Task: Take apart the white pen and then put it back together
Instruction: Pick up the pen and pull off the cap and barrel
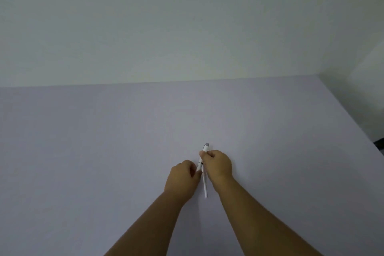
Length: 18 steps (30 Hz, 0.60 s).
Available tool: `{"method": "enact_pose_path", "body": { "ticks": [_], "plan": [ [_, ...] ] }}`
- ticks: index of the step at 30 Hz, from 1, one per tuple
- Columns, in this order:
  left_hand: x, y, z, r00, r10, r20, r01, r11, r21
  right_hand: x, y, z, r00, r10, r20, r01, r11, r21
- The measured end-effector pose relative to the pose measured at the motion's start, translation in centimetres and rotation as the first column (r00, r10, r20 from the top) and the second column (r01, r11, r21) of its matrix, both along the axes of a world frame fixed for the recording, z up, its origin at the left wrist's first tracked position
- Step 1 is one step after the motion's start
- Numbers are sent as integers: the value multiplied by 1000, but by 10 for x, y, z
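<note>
Both bare hands meet over a plain pale lavender-grey tabletop [104, 141], slightly right of centre and toward 6 o'clock in the view. The slim white plastic pen with a grey end cap [203, 163] is held between them, above the table, its long axis running roughly 12 to 6 o'clock and tilted a little. The grey cap end points to 12 o'clock; a thinner white shaft sticks out toward 6 o'clock, past both hands.

The right hand [218, 165] is curled closed around the pen's upper barrel, thumb and fingers pinching just below the cap. The left hand [182, 178] sits at 8 o'clock from the right one, fingers curled in, fingertips pinching the pen's mid section near a dark ring. The hands sit just beside each other.

Whether the barrel sections are already loosened: cannot tell, too small.

A pale off-white wall [187, 27] fills the view from 9 to 3 o'clock above the table edge.
</note>
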<state>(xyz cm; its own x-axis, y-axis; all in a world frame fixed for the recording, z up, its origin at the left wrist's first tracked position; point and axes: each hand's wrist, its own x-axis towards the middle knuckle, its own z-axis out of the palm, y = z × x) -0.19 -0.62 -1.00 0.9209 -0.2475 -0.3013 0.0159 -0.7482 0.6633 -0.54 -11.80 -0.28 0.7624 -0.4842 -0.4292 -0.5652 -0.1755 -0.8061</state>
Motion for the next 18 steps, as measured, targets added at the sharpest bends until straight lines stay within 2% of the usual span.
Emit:
{"method": "enact_pose_path", "body": {
  "ticks": [4,6,8,10,14,18],
  "plan": [
    [17,8,6,989,-137,-49,140,988,71,5,-7,-2,976,-208,-70,218,956,196],
    [22,15,6,985,-155,-82,162,982,98,7,-18,-6,968,-238,-74,247,956,159],
    [23,22,3,990,-117,-82,124,989,86,3,-31,-9,993,-43,-106,33,994,-101],
    [23,24,2,993,-83,-86,88,995,55,-5,-35,-10,970,143,-199,-205,917,-343],
    [22,22,0,994,-108,-34,111,991,76,-14,-32,-13,945,214,-246,-303,855,-420],
    [22,23,-1,991,-131,33,127,986,107,-15,-34,-15,944,213,-251,-303,861,-409]
  ]
}}
